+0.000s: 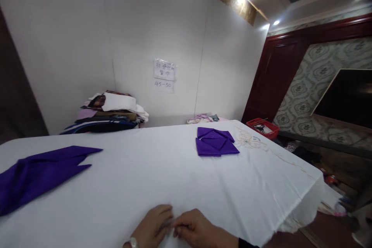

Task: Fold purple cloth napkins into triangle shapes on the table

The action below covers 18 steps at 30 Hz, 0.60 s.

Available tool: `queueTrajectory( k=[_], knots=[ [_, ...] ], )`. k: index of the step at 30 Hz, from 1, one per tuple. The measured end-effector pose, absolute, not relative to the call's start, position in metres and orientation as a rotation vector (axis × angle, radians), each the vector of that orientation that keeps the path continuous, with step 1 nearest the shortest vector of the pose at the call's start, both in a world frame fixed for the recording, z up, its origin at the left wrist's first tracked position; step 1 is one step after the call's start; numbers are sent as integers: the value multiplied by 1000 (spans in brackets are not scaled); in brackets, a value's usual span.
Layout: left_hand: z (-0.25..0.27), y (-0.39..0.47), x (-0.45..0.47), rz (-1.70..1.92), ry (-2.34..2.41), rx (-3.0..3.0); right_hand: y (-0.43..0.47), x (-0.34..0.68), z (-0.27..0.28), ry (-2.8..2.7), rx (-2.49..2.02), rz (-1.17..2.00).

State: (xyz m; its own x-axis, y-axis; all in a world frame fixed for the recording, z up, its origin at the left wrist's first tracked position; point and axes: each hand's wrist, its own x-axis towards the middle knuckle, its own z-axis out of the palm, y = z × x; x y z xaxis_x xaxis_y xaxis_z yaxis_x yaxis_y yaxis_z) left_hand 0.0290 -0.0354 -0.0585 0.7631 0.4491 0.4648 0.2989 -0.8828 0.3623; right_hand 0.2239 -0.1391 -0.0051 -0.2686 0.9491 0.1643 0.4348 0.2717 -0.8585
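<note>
Near the front edge of the white tablecloth (139,170), my left hand (154,224) and my right hand (196,226) meet, fingertips almost touching. My left hand, with a watch (133,242) on its wrist, has curled fingers and the thumb below them. The fingers of my right hand are pinched together. Something small and pale shows between the hands; whether it is a pinch of tablecloth I cannot make out. Beyond them lies a purple folded cloth napkin (216,142), roughly square with pointed corners. Another purple cloth (43,174) lies loosely folded at the left, its two points facing right.
A pile of folded clothes (113,114) stands against the wall at the back left. Paper signs (164,75) hang on the wall. Some crumpled pink cloth (200,118) lies at the back. A red basket (264,128) stands beyond the table's right edge.
</note>
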Motion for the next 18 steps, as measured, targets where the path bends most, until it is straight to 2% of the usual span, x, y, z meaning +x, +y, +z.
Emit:
queueTrajectory(
  k=[5, 10, 18],
  knots=[
    [-41, 11, -55, 849, 1091, 2604, -121, 172, -3, -2130, -1135, 912],
    [-20, 32, -101, 743, 1629, 2334, -90, 126, -5, -2205, -960, 744],
    [-1, 79, -154, 805, 2169, 2033, -38, 120, -104, -2095, -775, 337]
  ],
)
